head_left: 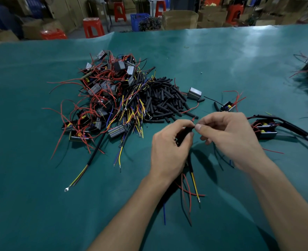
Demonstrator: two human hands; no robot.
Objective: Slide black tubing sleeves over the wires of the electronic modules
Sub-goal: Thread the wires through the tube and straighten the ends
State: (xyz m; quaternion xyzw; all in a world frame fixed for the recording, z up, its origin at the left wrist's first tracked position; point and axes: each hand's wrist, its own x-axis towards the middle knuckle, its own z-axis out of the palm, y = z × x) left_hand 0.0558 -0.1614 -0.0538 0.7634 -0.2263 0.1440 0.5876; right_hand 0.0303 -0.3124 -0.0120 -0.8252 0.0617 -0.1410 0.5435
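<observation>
The left hand [169, 147] grips a black tubing sleeve [184, 135]; the right hand [229, 138] pinches a thin red wire [193, 120] at its far end.

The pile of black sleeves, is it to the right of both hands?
No, the pile of black sleeves lies beyond the left hand, up-left of the right hand.

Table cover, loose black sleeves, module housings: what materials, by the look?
Table cover: likely vinyl or rubber sheet, teal, with soft glare and a curled far edge.
Black sleeves: matte, flattened tubes, probably heat-shrink polymer.
Module housing: grey with a metallic sheen, possibly aluminium; uncertain.
</observation>
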